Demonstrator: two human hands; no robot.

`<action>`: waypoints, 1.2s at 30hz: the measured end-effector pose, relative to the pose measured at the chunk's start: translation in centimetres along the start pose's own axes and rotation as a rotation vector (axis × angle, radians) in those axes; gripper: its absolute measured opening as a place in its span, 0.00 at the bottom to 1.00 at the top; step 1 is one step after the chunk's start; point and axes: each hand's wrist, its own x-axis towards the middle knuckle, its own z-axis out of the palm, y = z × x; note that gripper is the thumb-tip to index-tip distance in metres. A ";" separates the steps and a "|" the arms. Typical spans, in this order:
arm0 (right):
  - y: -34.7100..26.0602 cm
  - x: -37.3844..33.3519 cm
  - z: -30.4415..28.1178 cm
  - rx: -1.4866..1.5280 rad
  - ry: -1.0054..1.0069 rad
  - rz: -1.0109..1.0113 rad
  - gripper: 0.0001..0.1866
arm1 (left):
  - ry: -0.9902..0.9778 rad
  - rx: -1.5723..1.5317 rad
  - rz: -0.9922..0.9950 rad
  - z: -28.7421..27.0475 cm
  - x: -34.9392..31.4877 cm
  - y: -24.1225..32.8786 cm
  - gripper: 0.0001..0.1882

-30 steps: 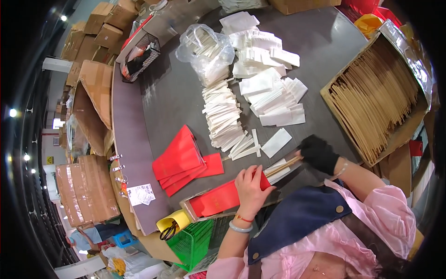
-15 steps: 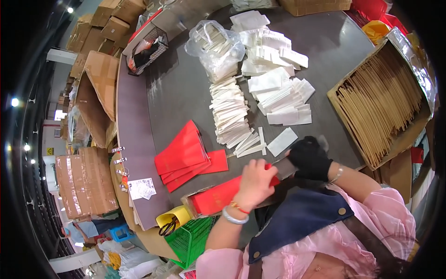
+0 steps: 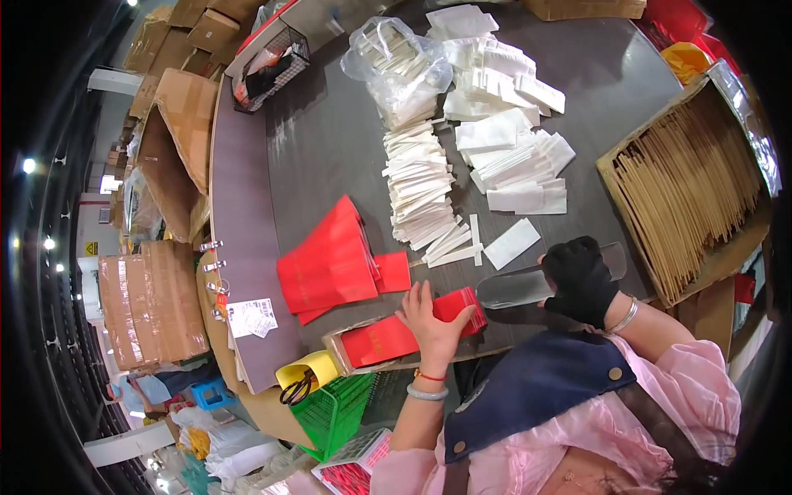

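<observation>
Along the table's [image 3: 318, 157] near edge, the left hand [image 3: 436, 326] lies spread on boxed red packets [image 3: 382, 341]; to their right, the gloved right hand [image 3: 582, 282] is closed over a clear trough [image 3: 511, 289], long axis running sideways, tip just beside their end

At lower centre, red envelopes [image 3: 379, 341] are touched by the spread left hand [image 3: 435, 327]; to its right, a translucent strip [image 3: 516, 289] is gripped by the black-gloved right hand [image 3: 582, 280]. White paper sleeves [image 3: 524, 161] are spread at upper centre.
</observation>
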 end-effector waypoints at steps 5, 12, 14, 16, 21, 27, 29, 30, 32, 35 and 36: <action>-0.8 1.1 2.1 0.035 -0.214 -0.044 0.33 | -0.062 -0.030 -0.010 -0.4 0.5 0.0 0.50; -1.8 2.7 5.3 0.122 -0.051 -0.237 0.45 | -0.132 -0.051 0.089 -0.8 4.0 1.0 0.35; 3.4 1.0 5.4 0.216 0.298 -0.259 0.40 | -0.071 -0.039 0.330 -0.2 7.1 1.7 0.17; 5.6 -0.9 0.3 0.182 0.258 0.144 0.27 | -0.066 0.062 0.349 0.2 8.5 0.4 0.11; 21.8 -14.2 -3.3 -0.038 0.674 0.743 0.18 | -0.054 0.095 0.556 0.9 10.4 0.7 0.04; 27.6 -18.6 -3.5 -0.245 0.222 0.893 0.21 | -0.079 -0.032 0.500 0.5 10.4 3.6 0.04; 27.7 -18.3 -1.7 -0.380 0.247 0.903 0.22 | -0.155 -0.179 0.397 2.0 9.1 6.0 0.06; 27.8 -18.3 -1.2 -0.524 0.268 0.911 0.22 | -0.176 -0.202 0.366 3.1 8.7 7.0 0.08; 25.1 -15.4 -2.8 -0.491 0.155 0.979 0.24 | -0.123 -0.065 0.392 4.2 8.4 8.1 0.10; 24.1 -14.3 -3.9 -0.465 0.006 1.064 0.27 | -0.116 0.062 0.431 4.9 8.6 7.9 0.13; 24.1 -14.4 -4.0 -0.461 -0.030 1.070 0.28 | -0.156 0.068 0.435 5.1 8.6 7.6 0.14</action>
